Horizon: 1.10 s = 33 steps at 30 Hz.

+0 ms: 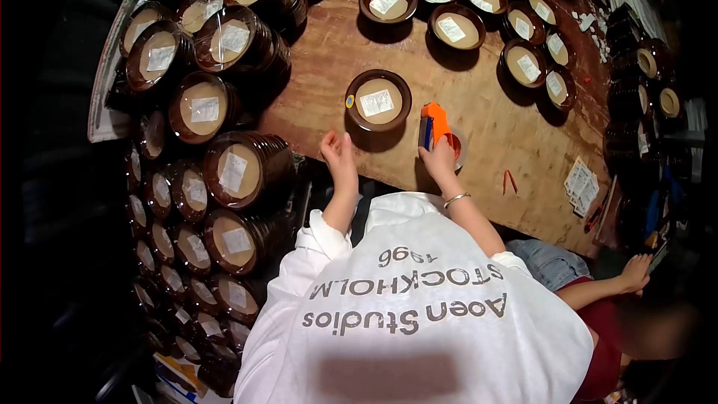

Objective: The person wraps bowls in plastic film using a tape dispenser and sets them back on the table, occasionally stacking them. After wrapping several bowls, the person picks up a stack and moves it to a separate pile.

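Note:
A brown-rimmed bowl with a beige inside (378, 121) sits on the wooden table in front of me. A white printed label (376, 102) lies in its middle, and a small yellow-and-blue sticker (350, 102) shows at its left rim. Just below and left of the bowl, my left hand (339, 153) is open, fingers slightly curled and holding nothing visible. To the right of the bowl, my right hand (440, 160) grips an orange-and-blue tape dispenser (434, 121). A tape roll (458, 148) shows partly beside that hand; the hand covers the dispenser's near end.
Stacked labelled bowls (238, 172) crowd the left side. More labelled bowls (454, 28) stand at the table's back right. Loose printed labels (581, 185) and a small red object (510, 181) lie on the right. Another person's hand (637, 272) is at lower right.

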Motion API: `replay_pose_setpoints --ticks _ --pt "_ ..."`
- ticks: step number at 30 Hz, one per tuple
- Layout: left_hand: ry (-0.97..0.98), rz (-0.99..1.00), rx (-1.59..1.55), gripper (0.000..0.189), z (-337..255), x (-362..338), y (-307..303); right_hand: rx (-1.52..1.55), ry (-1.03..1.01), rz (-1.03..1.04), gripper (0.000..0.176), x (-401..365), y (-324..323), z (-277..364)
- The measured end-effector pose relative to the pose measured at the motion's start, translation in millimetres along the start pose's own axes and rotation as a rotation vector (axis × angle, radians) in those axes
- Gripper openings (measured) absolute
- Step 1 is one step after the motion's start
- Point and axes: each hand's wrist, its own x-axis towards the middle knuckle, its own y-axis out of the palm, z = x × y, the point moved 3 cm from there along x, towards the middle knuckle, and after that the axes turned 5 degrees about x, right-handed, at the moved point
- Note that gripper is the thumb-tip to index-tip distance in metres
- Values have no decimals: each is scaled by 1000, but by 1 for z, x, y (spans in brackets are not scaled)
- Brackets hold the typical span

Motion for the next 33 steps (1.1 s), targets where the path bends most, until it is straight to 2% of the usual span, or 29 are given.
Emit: replay_pose_setpoints --ticks 1,4,5,6,7,9,10,12,13,14,15,19,23,25,27,29,31,33 --pt "8 6 7 49 -4 -10 -4 12 2 -4 48 -3 -3 -4" --pt "70 393 165 38 -11 -35 15 331 -118 -105 44 0 -23 -13" --pt "60 498 181 35 -10 -43 22 353 -116 -77 36 5 -33 -21" --pt "104 534 262 31 -12 -50 27 797 0 113 34 -2 -48 -21" --pt "308 602 350 30 -43 -62 36 1236 111 312 31 -12 -68 -10" --pt "618 810 494 34 -66 -74 48 1356 23 360 32 -42 -98 15" --pt "623 816 493 34 -77 -80 50 1468 -65 424 32 -56 -105 26" --pt "872 887 544 39 -104 -95 58 1567 -160 505 35 -71 -106 39" --pt "886 886 542 39 -113 -98 58 1639 -229 558 34 -78 -107 48" --pt "985 819 570 42 -120 -103 55 1653 -342 603 37 -83 -110 60" --pt "1081 749 597 45 -128 -106 53 1653 -352 603 37 -85 -116 70" --pt "1139 671 636 50 -148 -107 43 1531 -383 650 48 -96 -131 87" --pt "1146 688 702 49 -163 -117 34 1598 -459 729 58 -99 -129 93" --pt "1149 673 744 49 -163 -122 28 1804 -429 870 62 -103 -127 95" --pt "1217 646 843 46 -167 -126 23 1786 -356 915 62 -103 -123 94" --pt "1184 706 833 41 -180 -127 17 1618 -310 1018 56 -101 -117 92" --pt "1148 760 829 36 -197 -124 6 1586 -264 1012 51 -111 -121 102" --pt "1018 573 482 22 -222 -106 -9 1338 -377 863 50 -115 -124 107"
